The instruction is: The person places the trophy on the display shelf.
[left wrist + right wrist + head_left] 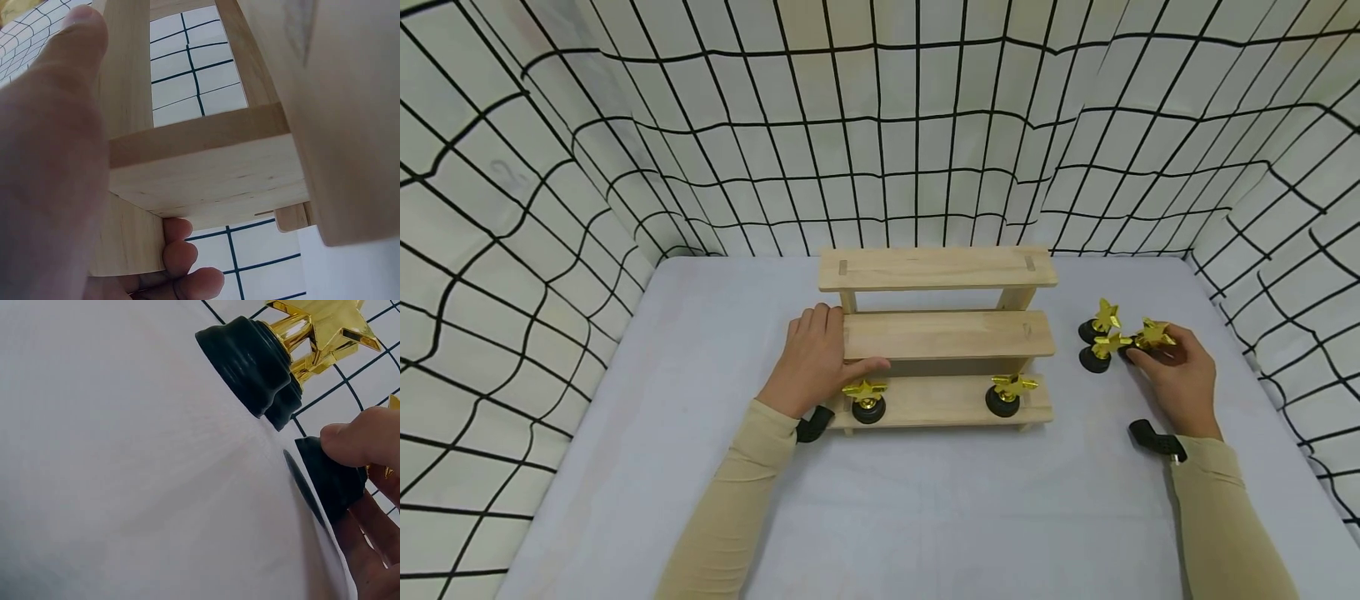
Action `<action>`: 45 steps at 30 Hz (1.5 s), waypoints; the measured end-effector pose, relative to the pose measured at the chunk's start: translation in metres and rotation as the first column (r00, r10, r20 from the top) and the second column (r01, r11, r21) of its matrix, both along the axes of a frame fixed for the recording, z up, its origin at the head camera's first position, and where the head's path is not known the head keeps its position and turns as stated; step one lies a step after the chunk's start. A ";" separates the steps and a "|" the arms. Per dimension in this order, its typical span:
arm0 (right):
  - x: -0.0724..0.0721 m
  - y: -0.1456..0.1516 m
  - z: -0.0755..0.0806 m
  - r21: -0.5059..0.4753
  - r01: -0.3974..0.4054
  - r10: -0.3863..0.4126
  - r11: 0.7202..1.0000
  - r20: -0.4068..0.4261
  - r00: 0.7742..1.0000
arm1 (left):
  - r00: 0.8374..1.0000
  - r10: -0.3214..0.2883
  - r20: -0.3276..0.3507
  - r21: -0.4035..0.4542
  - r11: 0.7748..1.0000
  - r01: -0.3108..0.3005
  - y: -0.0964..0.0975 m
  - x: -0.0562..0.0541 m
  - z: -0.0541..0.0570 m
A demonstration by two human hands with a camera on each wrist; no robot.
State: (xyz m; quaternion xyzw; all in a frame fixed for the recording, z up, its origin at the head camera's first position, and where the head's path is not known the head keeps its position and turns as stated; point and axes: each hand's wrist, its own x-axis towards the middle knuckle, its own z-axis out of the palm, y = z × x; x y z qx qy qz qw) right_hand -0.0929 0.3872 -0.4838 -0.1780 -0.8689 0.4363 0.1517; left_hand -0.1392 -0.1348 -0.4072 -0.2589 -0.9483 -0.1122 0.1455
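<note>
Steadily, the left hand is gripping the left end of the wooden shelf, its fingers curling round behind the wood and its thumb lying along the front of the middle step. The shelf is standing near the middle of the far edge of the table. Toward the table's right edge, the right hand is pinching the black base of a gold star trophy between thumb and fingers. Just to the left of it, two more trophies are standing close together, the far trophy and the near trophy. On the shelf's bottom step, one trophy is standing toward the left end and another trophy toward the right end. Behind the far edge, a white wall with black grid lines is rising
</note>
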 end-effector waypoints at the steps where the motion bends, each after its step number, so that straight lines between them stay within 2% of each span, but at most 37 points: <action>1: 0.001 0.000 0.000 0.008 -0.004 0.004 1.000 0.002 1.000 | 1.000 0.001 0.003 0.000 1.000 -0.001 0.000 0.000 0.000; 7: 0.007 0.000 0.006 0.048 -0.001 0.000 0.999 0.005 1.000 | 1.000 0.015 0.022 -0.004 1.000 -0.015 0.002 0.000 0.000; 14: 0.014 -0.003 0.018 0.031 -0.003 0.003 1.000 -0.008 1.000 | 1.000 0.016 0.003 0.007 1.000 -0.016 0.000 0.000 0.001; 21: 0.016 -0.008 0.030 -0.002 0.004 -0.004 1.000 -0.105 0.994 | 1.000 0.022 0.021 -0.003 1.000 -0.022 0.000 -0.001 -0.001; 24: 0.018 -0.010 0.037 -0.016 -0.019 0.017 1.000 -0.152 0.988 | 1.000 0.022 0.017 -0.005 1.000 -0.022 0.000 -0.001 -0.001; 37: 0.030 -0.023 0.072 0.003 -0.077 0.076 0.997 -0.240 0.968 | 1.000 0.011 0.021 0.013 1.000 -0.011 0.000 -0.002 0.000; 45: 0.035 -0.035 0.087 0.068 -0.158 0.172 0.985 -0.303 0.938 | 0.999 0.008 0.032 0.015 1.000 -0.008 0.000 -0.001 0.000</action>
